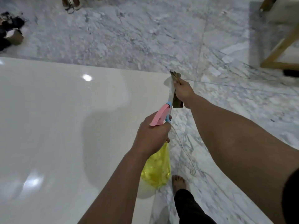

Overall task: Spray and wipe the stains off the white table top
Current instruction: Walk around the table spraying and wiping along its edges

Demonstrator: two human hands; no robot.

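Glossy white table top (pixel 56 126), bare; marble floor (pixel 129 38) with clutter (pixel 11 31) far left

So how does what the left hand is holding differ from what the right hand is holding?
The left hand grips a spray bottle: hard plastic, yellow body with a pink and blue trigger head, hanging beside the white table edge. The right hand clutches a cloth: soft, crumpled, dull brown, held further forward at the table's corner. The bottle is much bigger than the bunched cloth. Both are off the table top, and both hands' fingers are closed round them.
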